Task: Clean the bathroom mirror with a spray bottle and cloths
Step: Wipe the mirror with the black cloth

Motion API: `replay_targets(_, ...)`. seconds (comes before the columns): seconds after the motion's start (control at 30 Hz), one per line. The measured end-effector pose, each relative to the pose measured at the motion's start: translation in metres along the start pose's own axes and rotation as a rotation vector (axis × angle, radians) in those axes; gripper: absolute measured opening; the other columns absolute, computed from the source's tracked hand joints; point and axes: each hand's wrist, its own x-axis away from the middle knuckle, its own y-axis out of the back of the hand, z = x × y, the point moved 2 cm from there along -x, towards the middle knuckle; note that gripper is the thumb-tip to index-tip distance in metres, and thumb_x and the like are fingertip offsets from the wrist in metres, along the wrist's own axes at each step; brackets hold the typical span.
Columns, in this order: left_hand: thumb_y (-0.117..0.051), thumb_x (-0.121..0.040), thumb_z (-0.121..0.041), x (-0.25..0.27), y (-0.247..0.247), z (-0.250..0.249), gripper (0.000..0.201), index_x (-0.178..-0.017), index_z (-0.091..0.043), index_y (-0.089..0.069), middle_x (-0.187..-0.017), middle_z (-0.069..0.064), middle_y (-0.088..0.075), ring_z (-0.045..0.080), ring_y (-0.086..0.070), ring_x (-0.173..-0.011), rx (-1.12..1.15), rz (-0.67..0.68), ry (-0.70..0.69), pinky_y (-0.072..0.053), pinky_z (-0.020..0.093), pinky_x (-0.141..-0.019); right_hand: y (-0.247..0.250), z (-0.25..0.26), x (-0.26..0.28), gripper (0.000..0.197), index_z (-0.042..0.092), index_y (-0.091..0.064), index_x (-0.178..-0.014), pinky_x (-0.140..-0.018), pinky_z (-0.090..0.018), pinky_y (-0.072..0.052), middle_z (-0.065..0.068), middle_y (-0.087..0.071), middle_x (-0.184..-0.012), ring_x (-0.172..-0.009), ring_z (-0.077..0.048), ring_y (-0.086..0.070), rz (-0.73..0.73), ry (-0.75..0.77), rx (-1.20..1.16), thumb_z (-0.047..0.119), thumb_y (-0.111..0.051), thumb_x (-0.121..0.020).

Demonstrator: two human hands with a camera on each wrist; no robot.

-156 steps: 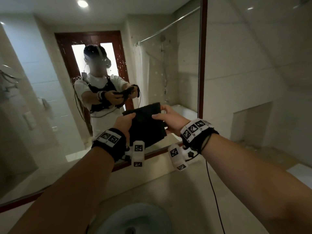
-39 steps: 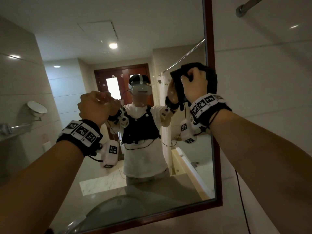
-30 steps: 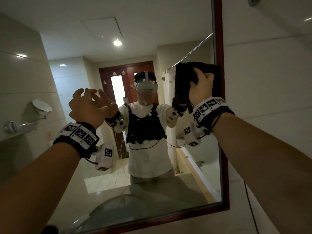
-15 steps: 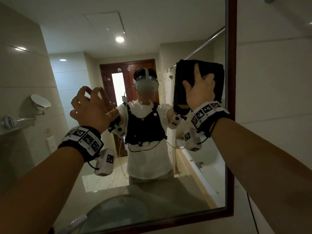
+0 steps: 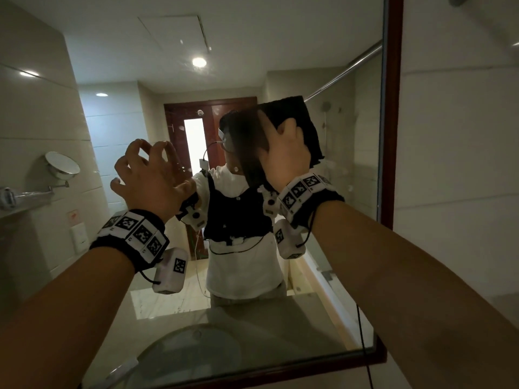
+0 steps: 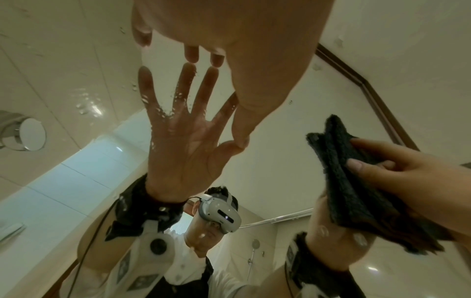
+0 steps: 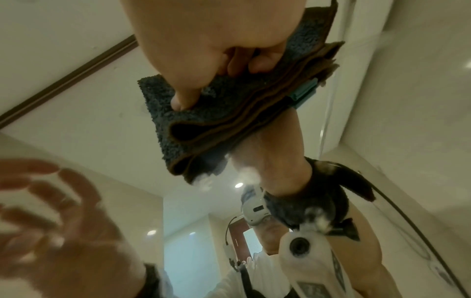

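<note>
The bathroom mirror [image 5: 280, 304] has a dark wooden frame [image 5: 391, 136], and droplets speckle the glass. My right hand [image 5: 283, 155] holds a folded dark cloth [image 5: 306, 127] flat against the upper middle of the glass. In the right wrist view its thumb and curled fingers [image 7: 237, 60] dig into the cloth [image 7: 203, 113]. My left hand [image 5: 148, 169] is empty, left of the cloth, fingers spread and arched. Its fingertips [image 6: 191, 54] meet their reflection on the wet glass. The cloth [image 6: 351, 193] shows at right in the left wrist view. No spray bottle is in view.
A round shaving mirror [image 5: 62, 163] on an arm juts from the left wall. Plain tiled wall [image 5: 463, 164] lies right of the frame. The glass reflects a sink basin [image 5: 191, 357], a shower rail, a wooden door and the person.
The right hand has slid the cloth left and a little down from the mirror's upper right corner. The left hand has opened from a loose fist and set its fingertips on the glass.
</note>
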Motion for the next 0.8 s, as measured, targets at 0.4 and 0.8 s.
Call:
replay_targets(0.4, -0.085, -0.067, -0.047, 0.001, 0.001, -0.003, 0.089, -0.141, -0.032, -0.038, -0.154, 0.007, -0.024, 0.041, -0.026, -0.139, -0.015, 0.012, 0.018, -0.034, 0.066, -0.101, 0.032, -0.096, -0.007, 0.042, 0.022, -0.044, -0.121, -0.078, -0.037, -0.050, -0.008, -0.044, -0.123, -0.105, -0.027, -0.053, -0.131, -0.394, -0.373, 0.041, -0.063, -0.089)
replay_targets(0.8, -0.084, -0.070, -0.044, 0.001, -0.001, -0.006, 0.090, -0.144, -0.033, -0.035, -0.157, 0.006, -0.020, 0.040, -0.024, -0.141, -0.032, 0.021, 0.033, -0.034, 0.065, -0.102, 0.023, -0.035, -0.015, 0.026, 0.024, -0.053, -0.114, -0.067, -0.034, -0.043, -0.006, -0.047, -0.112, -0.094, -0.027, -0.055, -0.071, -0.192, -0.236, 0.039, -0.056, -0.093)
